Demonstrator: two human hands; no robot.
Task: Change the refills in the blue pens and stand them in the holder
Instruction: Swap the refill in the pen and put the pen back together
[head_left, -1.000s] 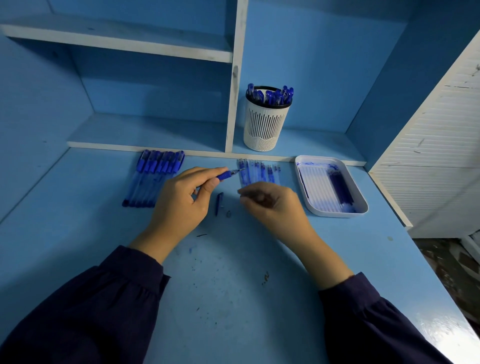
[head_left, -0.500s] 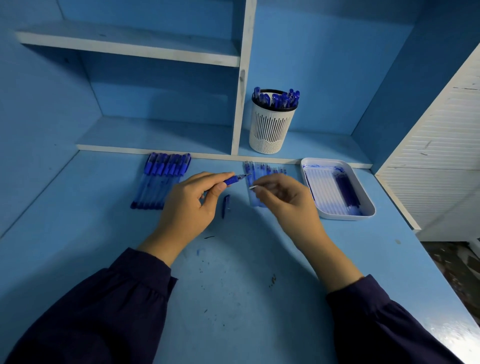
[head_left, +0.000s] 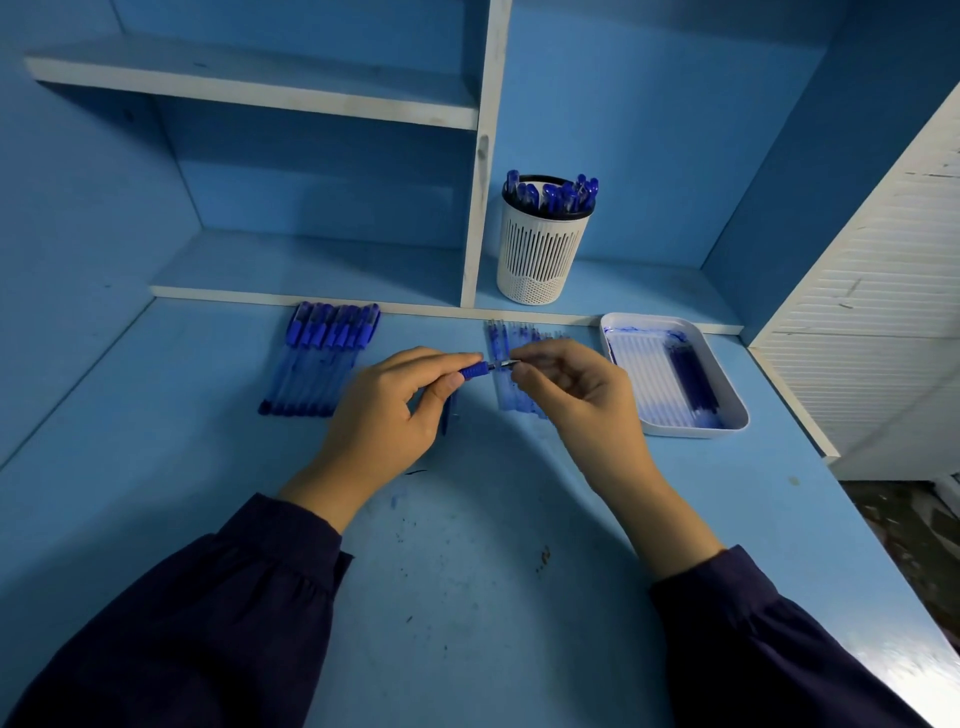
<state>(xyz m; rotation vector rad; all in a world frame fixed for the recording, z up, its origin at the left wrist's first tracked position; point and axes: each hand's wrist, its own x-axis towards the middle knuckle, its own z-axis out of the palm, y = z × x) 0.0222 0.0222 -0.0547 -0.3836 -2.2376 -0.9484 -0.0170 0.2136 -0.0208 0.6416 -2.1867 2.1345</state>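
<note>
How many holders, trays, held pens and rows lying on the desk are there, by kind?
White holder: 1
White tray: 1
Held pen: 1
Row of capped pens: 1
Row of refills: 1
Total: 5

Light blue tabletop (head_left: 156, 467) with dark ink flecks; white holder (head_left: 540, 254), vertically slotted; blue pens (head_left: 322, 358); white tray (head_left: 691, 423), blue-smeared; white-edged blue shelf (head_left: 249, 83); dark navy sleeves (head_left: 182, 639).
</note>
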